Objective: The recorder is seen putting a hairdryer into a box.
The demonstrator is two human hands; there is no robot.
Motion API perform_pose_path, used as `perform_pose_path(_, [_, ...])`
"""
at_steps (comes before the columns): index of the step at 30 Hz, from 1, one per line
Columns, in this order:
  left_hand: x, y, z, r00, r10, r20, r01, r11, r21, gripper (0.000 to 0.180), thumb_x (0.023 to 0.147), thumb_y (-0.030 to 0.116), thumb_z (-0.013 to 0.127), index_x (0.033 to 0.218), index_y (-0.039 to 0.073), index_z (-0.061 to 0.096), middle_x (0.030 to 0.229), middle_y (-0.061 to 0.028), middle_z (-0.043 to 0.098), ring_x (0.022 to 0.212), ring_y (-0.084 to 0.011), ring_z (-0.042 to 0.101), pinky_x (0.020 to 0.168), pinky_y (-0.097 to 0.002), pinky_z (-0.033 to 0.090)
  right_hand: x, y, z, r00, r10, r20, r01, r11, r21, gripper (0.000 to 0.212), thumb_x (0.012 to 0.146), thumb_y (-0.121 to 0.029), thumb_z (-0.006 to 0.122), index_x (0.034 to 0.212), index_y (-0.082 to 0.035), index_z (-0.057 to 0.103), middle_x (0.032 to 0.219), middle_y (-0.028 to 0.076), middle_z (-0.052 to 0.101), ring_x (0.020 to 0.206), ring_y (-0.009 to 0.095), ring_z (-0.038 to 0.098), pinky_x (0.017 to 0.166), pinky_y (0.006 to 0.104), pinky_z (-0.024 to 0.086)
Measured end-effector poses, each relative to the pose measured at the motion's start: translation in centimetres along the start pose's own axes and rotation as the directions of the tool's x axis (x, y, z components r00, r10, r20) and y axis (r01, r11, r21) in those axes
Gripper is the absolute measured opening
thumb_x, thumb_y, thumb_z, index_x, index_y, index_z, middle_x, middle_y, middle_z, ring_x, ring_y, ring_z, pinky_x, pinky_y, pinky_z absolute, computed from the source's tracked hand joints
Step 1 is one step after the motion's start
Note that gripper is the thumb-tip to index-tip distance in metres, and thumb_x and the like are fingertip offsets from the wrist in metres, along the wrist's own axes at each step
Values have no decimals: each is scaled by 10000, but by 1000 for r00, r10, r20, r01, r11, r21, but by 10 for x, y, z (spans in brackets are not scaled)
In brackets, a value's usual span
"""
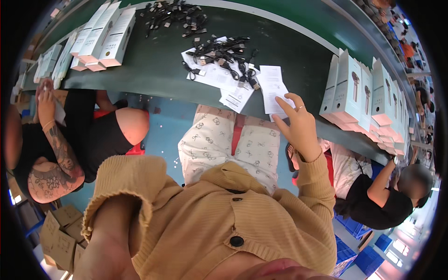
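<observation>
Dark green bench [305,51] spans the space ahead of me, a blue floor [163,135] below its near edge. One person [70,140] sits to my left, another [373,198] to my right.

Right hand [301,128]: nothing clenched; fingers spread, reaching in over the near edge. Printed sheet [270,79] lies just ahead and to the left of the palm, fingertips over its lower right side. Cannot tell whether they press on the paper or hang just above it. Left hand out of view, so its grip I cannot tell; only the left forearm [107,252] shows, low on that side.

Sheet is narrow, long axis running away from me, far end leaning slightly left, near end at the bench edge. A line crosses it partway along; fold or overlap, I cannot say which.

To its left, close by: loose papers [214,78] under a heap of black cables [224,51], one corner jutting past the edge. Second cable heap [175,16] farther back. White boxes stand at left [112,37] and at right [347,88]. Widest room for moving: green top beyond the sheet and rightward, as far as the right-hand boxes. Leftward, cables crowd the way.
</observation>
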State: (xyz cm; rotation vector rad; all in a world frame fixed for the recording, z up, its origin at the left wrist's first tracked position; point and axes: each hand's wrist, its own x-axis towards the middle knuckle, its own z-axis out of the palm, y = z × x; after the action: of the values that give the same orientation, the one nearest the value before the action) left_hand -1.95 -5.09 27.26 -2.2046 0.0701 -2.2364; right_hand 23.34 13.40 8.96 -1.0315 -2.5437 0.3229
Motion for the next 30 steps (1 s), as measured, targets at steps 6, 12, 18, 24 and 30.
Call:
perform_pose_path(6, [2,-17,-8,885,285,-367,-326,944,-55,124,730,254,745,816,206,670,775,96,633,663,-22,567,561,-197,438,3,8,8,990,-81,119,91,993,-80,282,774,-143,662,1050,-88,649,1110,98,600,653,238,641,579,340,511])
perform_pose_path(12, [-97,-94,-134,637,-552,-539,655,19,755,308,800,90,678,1086,11,596,1023,-112,631,924,-184,610,832,-300,478,11,7,3,994,-77,-74,76,997,-24,104,805,-32,599,907,-35,619,844,119,643,656,292,627,557,333,494])
perform_pose_path(18, [-209,-140,-249,527,-736,-425,-35,-518,855,634,733,342,718,1253,67,481,1116,-187,583,1025,-389,548,838,-459,465,19,9,-17,925,-8,-379,-7,999,-37,85,842,-42,590,927,-46,594,747,123,623,607,304,606,507,365,466])
perform_pose_path(24, [-186,-144,-247,343,-621,-705,1,-750,661,806,663,428,744,1319,82,426,1206,-205,480,1083,-418,478,875,-505,431,9,8,-35,914,88,-397,-15,983,185,125,795,59,606,897,-12,615,738,132,621,523,243,546,476,317,406])
perform_pose_path(30, [-181,-108,-214,375,-679,-631,274,-569,775,783,659,246,772,1299,21,382,1170,-233,477,1063,-360,516,896,-456,439,6,8,-52,873,153,-463,0,950,314,121,815,31,616,921,-13,654,705,102,621,518,165,533,483,270,394])
